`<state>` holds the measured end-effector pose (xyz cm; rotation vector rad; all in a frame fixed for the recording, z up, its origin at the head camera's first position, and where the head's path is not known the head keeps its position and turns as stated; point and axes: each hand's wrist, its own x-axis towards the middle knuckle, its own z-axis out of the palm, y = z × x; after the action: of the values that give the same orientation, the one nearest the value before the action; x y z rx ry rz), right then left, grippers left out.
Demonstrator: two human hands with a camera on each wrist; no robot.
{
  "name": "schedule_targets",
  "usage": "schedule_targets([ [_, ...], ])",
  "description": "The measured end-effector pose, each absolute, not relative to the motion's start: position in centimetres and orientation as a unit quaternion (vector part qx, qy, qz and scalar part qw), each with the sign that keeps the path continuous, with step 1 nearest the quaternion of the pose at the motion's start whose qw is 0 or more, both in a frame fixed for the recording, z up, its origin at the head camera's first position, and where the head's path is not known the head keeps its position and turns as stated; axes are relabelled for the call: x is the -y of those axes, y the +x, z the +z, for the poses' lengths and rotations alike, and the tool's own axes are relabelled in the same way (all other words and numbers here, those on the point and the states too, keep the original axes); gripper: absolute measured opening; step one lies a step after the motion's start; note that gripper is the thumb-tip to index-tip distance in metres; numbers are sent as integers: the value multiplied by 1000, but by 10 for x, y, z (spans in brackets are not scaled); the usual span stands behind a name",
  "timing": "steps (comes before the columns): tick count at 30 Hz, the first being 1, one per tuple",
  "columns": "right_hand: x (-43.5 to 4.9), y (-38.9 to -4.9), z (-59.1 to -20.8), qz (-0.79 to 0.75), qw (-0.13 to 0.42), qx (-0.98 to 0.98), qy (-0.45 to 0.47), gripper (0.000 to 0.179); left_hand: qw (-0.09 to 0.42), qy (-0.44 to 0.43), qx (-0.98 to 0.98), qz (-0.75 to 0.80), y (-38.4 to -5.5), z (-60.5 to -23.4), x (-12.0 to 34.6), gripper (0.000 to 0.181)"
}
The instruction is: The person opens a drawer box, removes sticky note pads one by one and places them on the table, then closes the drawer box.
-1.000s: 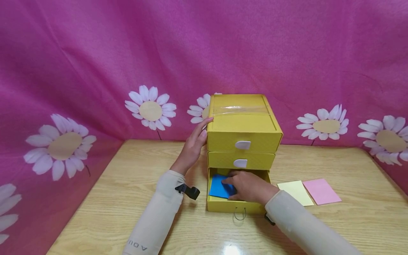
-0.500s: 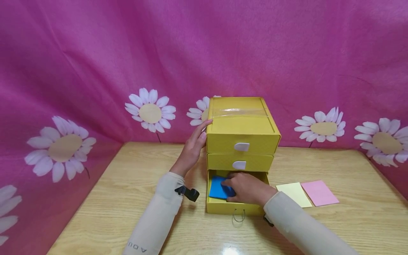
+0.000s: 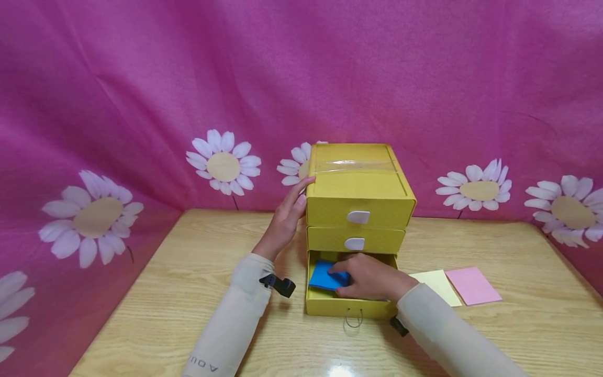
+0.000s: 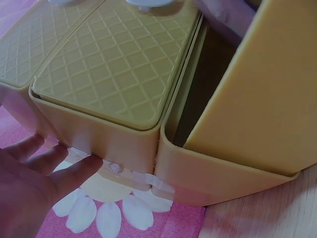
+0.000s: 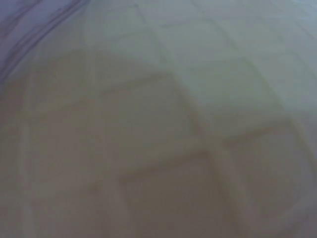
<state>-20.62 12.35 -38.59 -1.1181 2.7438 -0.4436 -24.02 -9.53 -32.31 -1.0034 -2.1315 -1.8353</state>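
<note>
A yellow drawer unit (image 3: 360, 186) stands on the table with its bottom drawer (image 3: 346, 308) pulled out. Inside that drawer my right hand (image 3: 369, 276) grips a blue sticky note pad (image 3: 325, 276), thumb at the near edge and fingers over the top. The pad's left part sticks out past the fingers, slightly tilted; the rest is hidden under the hand. My left hand (image 3: 283, 222) rests against the unit's left side, its fingers (image 4: 74, 177) extended along the yellow wall (image 4: 114, 144). The right wrist view shows only a blurred, close diamond-embossed surface (image 5: 148, 129).
A pale yellow sticky note pad (image 3: 440, 287) and a pink one (image 3: 473, 286) lie on the table right of the drawer. Two closed drawers with white tabs sit above the open one. A wire ring pull (image 3: 353, 318) hangs on its front. A flowered pink cloth (image 3: 301, 78) hangs behind.
The blue pad has shifted and tilted in the drawer, its near left edge raised a little with my right hand. The left hand stays where it was on the unit.
</note>
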Motion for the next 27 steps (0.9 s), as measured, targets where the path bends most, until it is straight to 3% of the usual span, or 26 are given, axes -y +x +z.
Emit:
schedule_targets([
  [27, -141, -200, -384, -192, 32, -895, -400, 35, 82, -340, 704, -618, -242, -325, 95, 45],
])
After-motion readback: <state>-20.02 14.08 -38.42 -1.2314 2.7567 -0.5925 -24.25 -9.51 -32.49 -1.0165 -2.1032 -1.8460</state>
